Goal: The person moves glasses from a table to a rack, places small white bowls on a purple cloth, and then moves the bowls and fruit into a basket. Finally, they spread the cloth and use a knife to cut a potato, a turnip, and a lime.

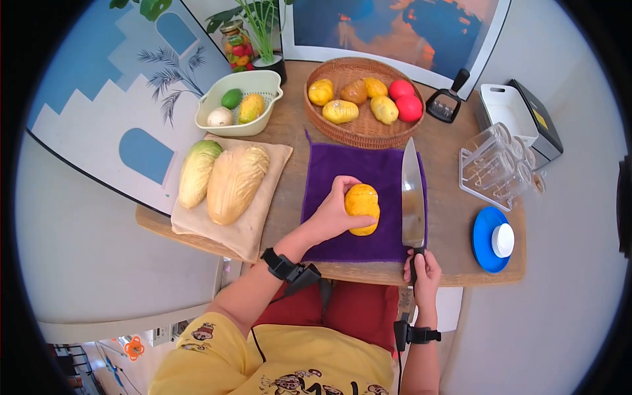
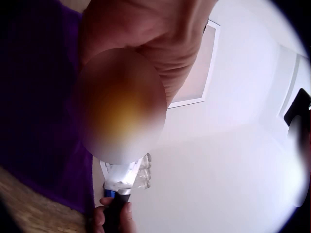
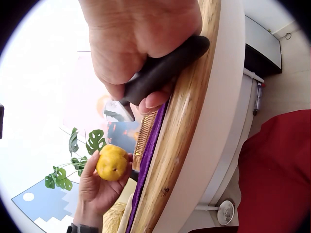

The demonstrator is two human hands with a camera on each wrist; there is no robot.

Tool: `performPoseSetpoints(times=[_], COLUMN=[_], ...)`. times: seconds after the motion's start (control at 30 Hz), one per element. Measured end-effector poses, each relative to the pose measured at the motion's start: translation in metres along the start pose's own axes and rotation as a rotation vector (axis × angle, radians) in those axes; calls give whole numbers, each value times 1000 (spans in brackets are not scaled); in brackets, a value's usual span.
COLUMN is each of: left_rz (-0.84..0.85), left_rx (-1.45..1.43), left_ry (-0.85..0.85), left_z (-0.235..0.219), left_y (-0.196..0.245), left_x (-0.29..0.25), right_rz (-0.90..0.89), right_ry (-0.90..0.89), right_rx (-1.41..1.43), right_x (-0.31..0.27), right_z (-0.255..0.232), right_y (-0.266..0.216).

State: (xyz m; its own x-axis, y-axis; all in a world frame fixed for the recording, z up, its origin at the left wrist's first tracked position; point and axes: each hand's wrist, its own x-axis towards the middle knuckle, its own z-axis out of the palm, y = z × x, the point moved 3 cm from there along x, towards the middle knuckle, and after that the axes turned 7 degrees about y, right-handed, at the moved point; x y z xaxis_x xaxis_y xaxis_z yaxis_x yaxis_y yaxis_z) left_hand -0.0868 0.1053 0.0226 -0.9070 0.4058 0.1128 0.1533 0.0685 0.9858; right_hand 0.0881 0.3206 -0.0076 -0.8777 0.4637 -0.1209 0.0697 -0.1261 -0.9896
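Steadying a yellow-orange rounded fruit [image 1: 362,209] on the purple cloth [image 1: 342,178] with left-hand fingers [image 1: 339,197] wrapped round it; right-hand fingers [image 1: 428,266] clenched on the black-handled steel knife [image 1: 413,197], blade flat alongside.

The wooden table [image 1: 454,191] carries a purple cloth [image 1: 342,172] at its front edge, a wicker basket [image 1: 329,125] behind it, and a blue plate [image 1: 484,240] near its right corner.

A home kitchen corner; a wooden table [image 1: 454,164] bears a produce basket [image 1: 359,131], colander [image 1: 263,82] and glass rack [image 1: 494,168].

fruit [image 1: 362,209] on cloth [image 1: 342,172], knife [image 1: 413,197] right — basket [image 1: 329,117] behind
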Motion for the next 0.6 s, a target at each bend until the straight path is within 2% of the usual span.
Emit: performPoseSetpoints(times=[0.03, 0.1, 0.13, 0.17, 0.23, 0.27, 0.3, 0.37, 0.4, 0.5, 0.6], left_rz=[-10, -263, -49, -60, 207, 238, 220, 43, 31, -41, 42], left_rx=[-10, -239, -164, -168, 153, 152, 148, -61, -177, -195, -229], left_ry=[-9, 8, 90, 85, 124, 121, 125, 120, 140, 188, 180], left_z=[5, 12, 10, 12, 14, 16, 16, 14, 14, 8, 5], left_y=[-8, -23, -21, -20, -11, -10, -11, -16, -25, -32, -27], left_x=[-6, -20, -26, -29, -33, -32, -34, -31, -30, -30, -26], right_rz=[9, 1, -7, 3, -9, -22, -5, -16, -18, -27, -45], right_ry=[10, -1, 0, 6, 9, 1, -3, 23, 24, 34, 25], right_rx=[-9, -1, -2, -6, -39, -89, -97, -59, -66, -63, -97], right_x=[0, 1, 1, 2, 2, 2, 1, 3, 2, 1, 1], right_z=[-1, 1, 2, 2, 2, 1, 1, 2, 3, 6, 6], right_y=[1, -1, -2, -3, -2, -2, -1, -2, -3, -5, -5])
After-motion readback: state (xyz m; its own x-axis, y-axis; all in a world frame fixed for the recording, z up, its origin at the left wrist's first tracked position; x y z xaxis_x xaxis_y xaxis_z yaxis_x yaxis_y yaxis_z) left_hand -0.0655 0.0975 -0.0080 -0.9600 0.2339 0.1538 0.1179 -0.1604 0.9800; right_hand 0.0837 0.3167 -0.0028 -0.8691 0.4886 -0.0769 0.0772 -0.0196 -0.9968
